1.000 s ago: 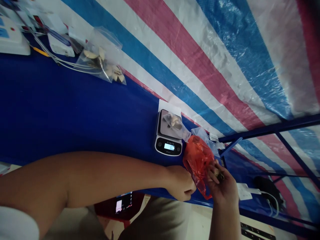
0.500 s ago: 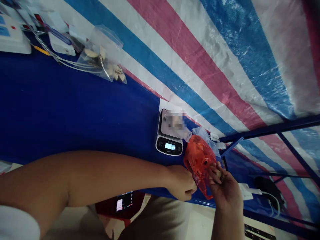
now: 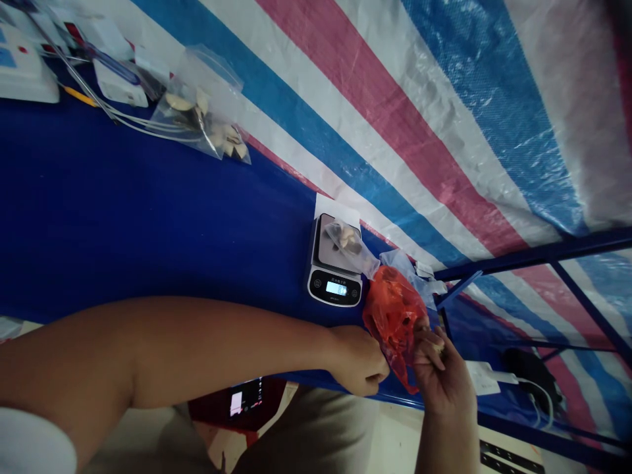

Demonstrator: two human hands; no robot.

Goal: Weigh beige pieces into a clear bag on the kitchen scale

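Note:
My left hand [image 3: 359, 361] is closed in a fist at the near left edge of a red plastic bag [image 3: 395, 304], seemingly gripping its rim; the fingertips are hidden. At the bag's right side, my right hand [image 3: 442, 368] has its fingers curled round a small pale piece [image 3: 439, 350], mostly covered. Left of the bag stands a kitchen scale [image 3: 336, 289] with a lit display whose digits I cannot read. On its plate lies a clear plastic bag [image 3: 363, 257] with pale slices inside, its end reaching the red bag.
Another clear bag of pale pieces [image 3: 205, 125] lies at the back left beside cables and white devices [image 3: 27, 66]. A blue metal frame [image 3: 533, 253] and a white power strip [image 3: 481, 378] are at the right. Striped sheeting [image 3: 345, 99] hangs behind the blue table [image 3: 148, 230].
My right hand has shifted slightly, its fingers curling more over the pale piece. My left hand stays in place. The bag on the scale, blurred out before, shows clearly now.

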